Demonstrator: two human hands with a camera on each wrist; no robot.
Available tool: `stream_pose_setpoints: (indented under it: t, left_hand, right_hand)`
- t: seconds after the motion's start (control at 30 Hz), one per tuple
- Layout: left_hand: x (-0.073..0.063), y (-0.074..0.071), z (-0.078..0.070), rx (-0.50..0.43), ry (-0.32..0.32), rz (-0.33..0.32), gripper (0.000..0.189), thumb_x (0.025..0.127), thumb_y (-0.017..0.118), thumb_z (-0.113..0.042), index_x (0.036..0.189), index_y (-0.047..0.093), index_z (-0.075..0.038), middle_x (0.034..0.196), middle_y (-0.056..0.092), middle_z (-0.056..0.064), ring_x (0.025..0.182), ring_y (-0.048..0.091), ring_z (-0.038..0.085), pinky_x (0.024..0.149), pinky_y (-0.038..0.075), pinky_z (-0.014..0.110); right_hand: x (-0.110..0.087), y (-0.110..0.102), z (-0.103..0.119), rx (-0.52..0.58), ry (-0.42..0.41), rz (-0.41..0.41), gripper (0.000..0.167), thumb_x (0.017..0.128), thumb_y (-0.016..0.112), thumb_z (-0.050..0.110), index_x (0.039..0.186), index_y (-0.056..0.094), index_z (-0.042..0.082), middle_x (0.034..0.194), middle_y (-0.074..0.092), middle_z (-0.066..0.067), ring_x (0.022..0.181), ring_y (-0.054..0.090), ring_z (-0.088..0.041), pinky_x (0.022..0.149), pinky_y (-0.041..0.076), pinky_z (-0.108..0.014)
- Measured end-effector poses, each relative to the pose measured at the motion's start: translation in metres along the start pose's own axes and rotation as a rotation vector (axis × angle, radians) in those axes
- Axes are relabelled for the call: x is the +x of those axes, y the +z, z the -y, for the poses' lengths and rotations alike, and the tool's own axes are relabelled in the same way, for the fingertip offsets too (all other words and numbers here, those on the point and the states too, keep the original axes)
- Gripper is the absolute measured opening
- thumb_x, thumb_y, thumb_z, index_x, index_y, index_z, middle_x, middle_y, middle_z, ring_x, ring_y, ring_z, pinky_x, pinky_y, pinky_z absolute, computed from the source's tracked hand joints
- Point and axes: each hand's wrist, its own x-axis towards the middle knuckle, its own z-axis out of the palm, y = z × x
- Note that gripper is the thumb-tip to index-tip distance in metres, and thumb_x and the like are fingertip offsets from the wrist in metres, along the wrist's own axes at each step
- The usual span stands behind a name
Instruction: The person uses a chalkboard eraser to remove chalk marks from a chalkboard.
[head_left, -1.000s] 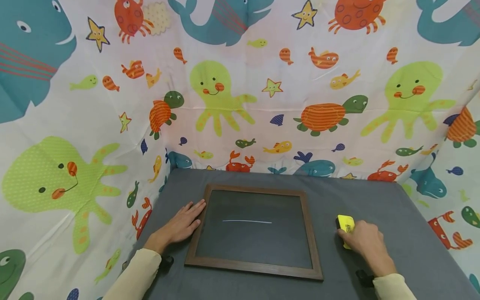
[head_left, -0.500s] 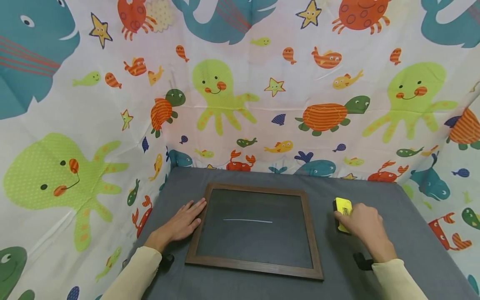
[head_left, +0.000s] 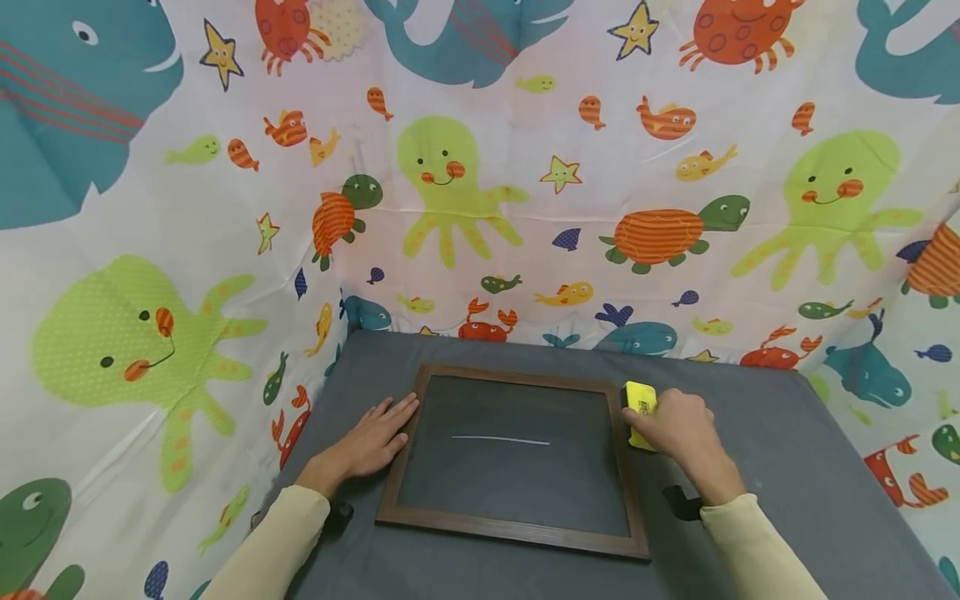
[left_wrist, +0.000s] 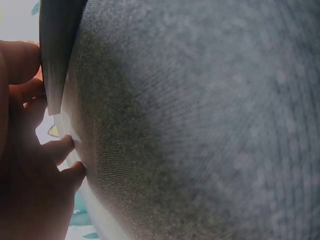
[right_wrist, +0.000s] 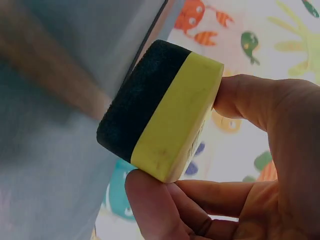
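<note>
A small chalkboard (head_left: 517,492) in a brown wooden frame lies on the grey cloth, with one thin white line (head_left: 501,440) across its dark face. My left hand (head_left: 367,443) rests with extended fingers against the frame's left side; in the left wrist view the fingertips (left_wrist: 65,147) meet the frame edge and cloth. Between thumb and fingers my right hand (head_left: 684,427) grips a yellow board eraser (head_left: 641,408) with a black felt pad. In the head view the eraser overlaps the frame's right edge. The right wrist view shows the felt (right_wrist: 142,100) facing the board side.
Grey cloth (head_left: 772,467) covers the table around the board. A white curtain (head_left: 510,192) printed with sea animals stands behind and along both sides. Dark straps (head_left: 681,503) sit at both wrists, below pale sleeves.
My right hand has carried the eraser up and then left, from the cloth at the right to the chalkboard's right edge. The left hand stays on the frame.
</note>
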Motion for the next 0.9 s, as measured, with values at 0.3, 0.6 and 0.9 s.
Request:
stream_pose_setpoints:
  t: [0.3, 0.6, 0.9]
  left_hand:
    - [0.0, -0.002, 0.0, 0.007, -0.012, 0.011, 0.064, 0.117, 0.048, -0.023, 0.175, 0.025, -0.007, 0.184, 0.02, 0.011, 0.166, 0.017, 0.055, 0.13, 0.014, 0.077]
    - [0.0, -0.002, 0.0, 0.015, -0.017, 0.023, 0.065, 0.117, 0.048, -0.023, 0.175, 0.025, -0.006, 0.184, 0.02, 0.012, 0.165, 0.017, 0.057, 0.129, 0.015, 0.078]
    - [0.0, -0.002, -0.001, 0.023, -0.021, 0.018, 0.064, 0.117, 0.048, -0.022, 0.175, 0.025, -0.006, 0.184, 0.02, 0.012, 0.165, 0.018, 0.057, 0.13, 0.014, 0.077]
  right_hand:
    - [0.0, 0.033, 0.039, 0.027, -0.011, 0.043, 0.068, 0.092, 0.078, 0.055, 0.105, 0.066, -0.011, 0.082, 0.064, -0.016, 0.072, 0.062, -0.029, 0.06, 0.053, -0.037]
    - [-0.001, 0.066, 0.06, 0.03, -0.042, 0.072, 0.063, 0.09, 0.082, 0.053, 0.102, 0.069, -0.008, 0.081, 0.064, -0.013, 0.072, 0.061, -0.027, 0.064, 0.056, -0.039]
    - [-0.003, 0.085, 0.072, 0.013, -0.035, 0.062, 0.067, 0.089, 0.084, 0.051, 0.11, 0.068, -0.01, 0.084, 0.065, -0.015, 0.073, 0.061, -0.029, 0.067, 0.059, -0.043]
